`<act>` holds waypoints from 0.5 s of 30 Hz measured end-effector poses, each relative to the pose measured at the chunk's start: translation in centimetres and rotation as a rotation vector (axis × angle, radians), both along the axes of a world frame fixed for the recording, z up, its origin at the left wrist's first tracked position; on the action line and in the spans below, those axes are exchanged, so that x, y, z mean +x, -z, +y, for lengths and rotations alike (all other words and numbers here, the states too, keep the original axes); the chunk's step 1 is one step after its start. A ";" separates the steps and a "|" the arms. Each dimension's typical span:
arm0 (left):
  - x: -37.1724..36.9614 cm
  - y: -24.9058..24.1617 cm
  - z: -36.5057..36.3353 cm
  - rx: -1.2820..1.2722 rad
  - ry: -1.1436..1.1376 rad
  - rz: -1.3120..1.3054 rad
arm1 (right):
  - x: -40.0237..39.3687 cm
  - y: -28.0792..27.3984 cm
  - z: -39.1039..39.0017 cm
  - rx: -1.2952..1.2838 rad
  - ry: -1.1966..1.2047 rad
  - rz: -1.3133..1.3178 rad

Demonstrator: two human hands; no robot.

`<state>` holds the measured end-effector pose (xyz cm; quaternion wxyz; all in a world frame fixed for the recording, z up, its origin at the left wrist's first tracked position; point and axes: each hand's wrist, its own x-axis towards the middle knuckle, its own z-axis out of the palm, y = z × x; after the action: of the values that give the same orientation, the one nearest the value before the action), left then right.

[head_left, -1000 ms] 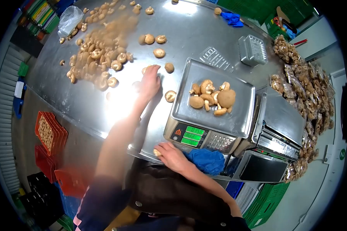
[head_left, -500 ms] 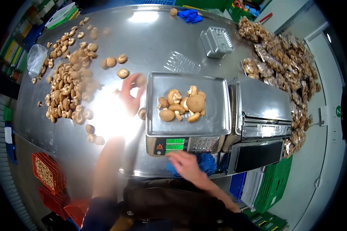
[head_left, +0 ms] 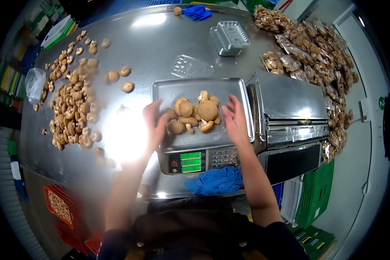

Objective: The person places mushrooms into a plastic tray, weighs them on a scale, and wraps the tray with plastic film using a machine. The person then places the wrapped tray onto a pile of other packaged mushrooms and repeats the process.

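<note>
Several brown mushrooms [head_left: 207, 111] lie together near the middle of the metal scale tray [head_left: 229, 86], on what looks like a clear punnet. My left hand [head_left: 155, 123] is at the tray's left side, fingers apart, close beside the leftmost mushrooms. At the right side of the pile my right hand [head_left: 237, 120] is over the tray, its fingers spread and nothing in them. Below the tray, the scale's green display [head_left: 191, 161] is lit, and a crumpled blue cloth or glove [head_left: 216, 180] lies in front of it.
Loose mushrooms [head_left: 71, 108] are heaped at the left. A wrapping machine [head_left: 290, 97] stands right of the scale, with bagged mushrooms [head_left: 316, 56] behind it. Clear punnets [head_left: 230, 38] are stacked at the back, near a single flat one [head_left: 190, 66]. Red crates [head_left: 60, 206] are at lower left.
My left hand has moved right to the tray's edge. My right hand has risen from the display to the tray's right side. Another mushroom now sits on the pile, and the view has shifted.
</note>
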<state>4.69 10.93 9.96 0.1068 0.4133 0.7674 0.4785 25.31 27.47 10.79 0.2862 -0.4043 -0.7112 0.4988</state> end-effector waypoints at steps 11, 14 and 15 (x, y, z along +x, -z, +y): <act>-0.4 1.6 -0.6 -0.078 0.086 -0.764 | -1.2 0.6 0.6 -0.133 -0.033 -0.068; 1.1 -0.5 -0.3 0.001 0.086 -0.824 | 0.1 0.7 0.4 -0.084 0.021 -0.023; 1.6 -1.5 0.0 0.003 0.074 -0.814 | 0.6 -0.3 0.3 -0.070 0.036 -0.017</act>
<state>6.26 10.91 11.51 0.4182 0.2175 0.6464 0.6000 25.96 27.79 11.13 0.2747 -0.4310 -0.6884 0.5147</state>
